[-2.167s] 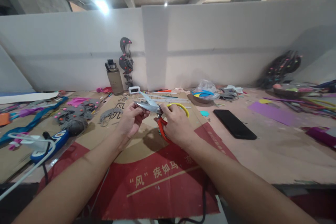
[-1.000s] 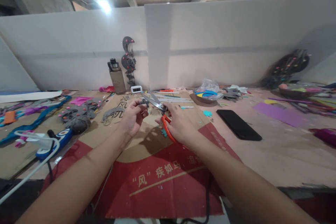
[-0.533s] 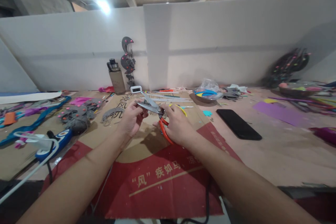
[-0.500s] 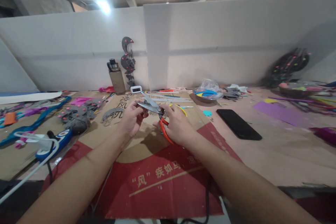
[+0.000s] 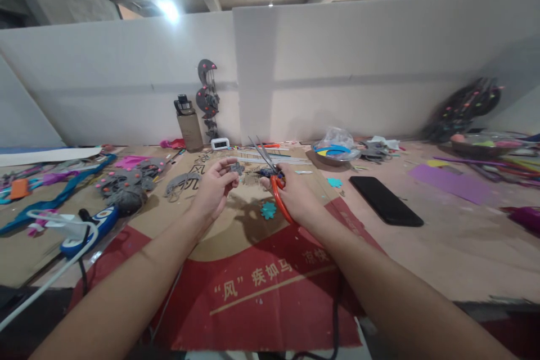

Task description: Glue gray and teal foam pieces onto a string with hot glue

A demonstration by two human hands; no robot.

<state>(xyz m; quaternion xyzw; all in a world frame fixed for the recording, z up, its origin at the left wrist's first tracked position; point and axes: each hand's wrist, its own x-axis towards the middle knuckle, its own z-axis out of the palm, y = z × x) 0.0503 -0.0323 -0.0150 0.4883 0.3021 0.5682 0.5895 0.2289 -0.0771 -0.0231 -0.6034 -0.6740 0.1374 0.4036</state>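
Note:
My left hand [image 5: 217, 185] pinches a small grey felt piece [image 5: 238, 169] at its fingertips, above the cardboard [image 5: 211, 236]. In my right hand [image 5: 293, 188] is a pair of scissors [image 5: 281, 199] with red handles. Their blades point up and away, slightly parted and apart from the grey piece. A teal scalloped cutout [image 5: 268, 210] lies on the cardboard below and between the hands. Just left of my left hand rests a grey felt scrap [image 5: 181, 184] with thread about it.
A black phone [image 5: 386, 200] lies to the right, near a purple sheet [image 5: 449, 183]. At the back stand a bottle [image 5: 189, 126] and a bowl [image 5: 333, 157] with plastic film. Pinned grey felt pieces [image 5: 130, 177] and a blue power strip [image 5: 90, 230] lie left.
The scissors have come away from the grey felt piece and swung to point upward. My right hand has shifted slightly right, and the teal cutout now shows below.

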